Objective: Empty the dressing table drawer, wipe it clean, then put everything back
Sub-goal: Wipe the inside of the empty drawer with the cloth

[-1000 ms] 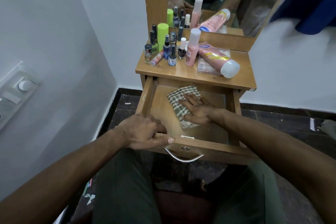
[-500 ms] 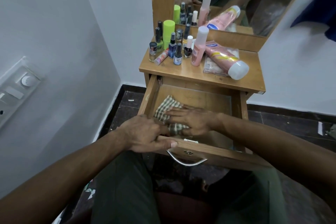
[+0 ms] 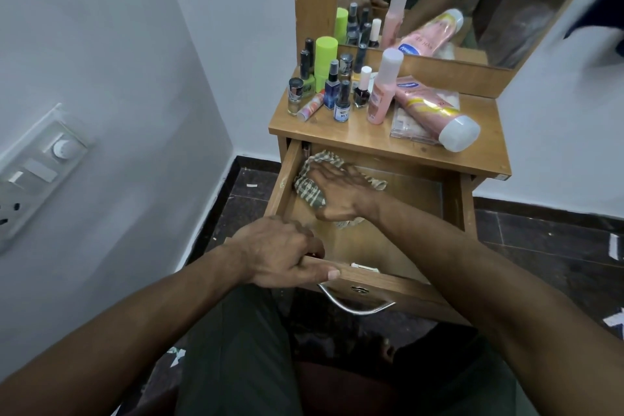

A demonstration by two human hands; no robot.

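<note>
Right hand (image 3: pixel 337 189) flat, grip apart, pressing cloth (image 3: pixel 309 191) into back-left corner of open drawer (image 3: pixel 454 199), left hand (image 3: pixel 280 252) grip clamped on drawer's front edge, bottles (image 3: pixel 341 84) above drawer on table (image 3: pixel 486 142).

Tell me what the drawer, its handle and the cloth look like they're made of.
Drawer: wood or wood laminate by the grain, with a slight sheen. Handle: probably polished metal, silvery and reflective. Cloth: woven checked fabric, soft, since it crumples.
</note>
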